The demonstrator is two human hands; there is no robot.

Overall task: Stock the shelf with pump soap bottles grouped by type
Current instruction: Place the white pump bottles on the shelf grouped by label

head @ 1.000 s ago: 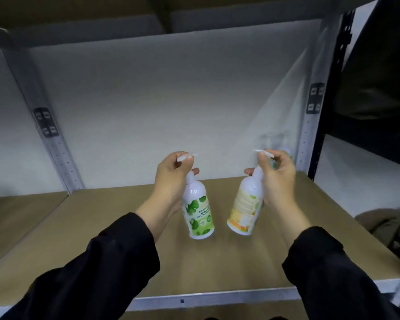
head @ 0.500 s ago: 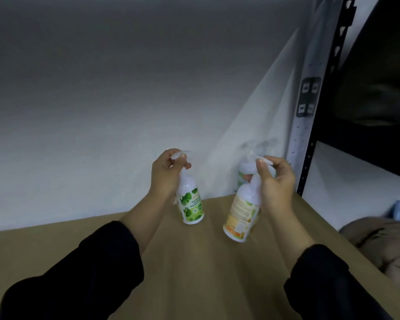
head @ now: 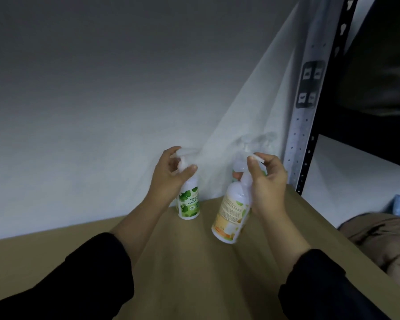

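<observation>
At the back right corner of the tan board shelf [head: 194,273], the left hand [head: 169,176] curls round the pump neck of a white plastic bottle with a green leaf label [head: 188,204], which stands by the wall. The right hand [head: 267,183] grips a tilted white bottle with an orange label [head: 230,218] by its neck, off the board. Placement seems under way; next, the orange bottle likely needs righting beside others of its type. The green label reads "ANTIBA…", the rest blurred.

Single head-worn wide-angle view, looking forward and down from close above the shelf board [head: 183,262] toward its rear right corner, tilted. White back wall [head: 102,112] fills the upper frame; the perforated upright [head: 297,144] stands right.
</observation>
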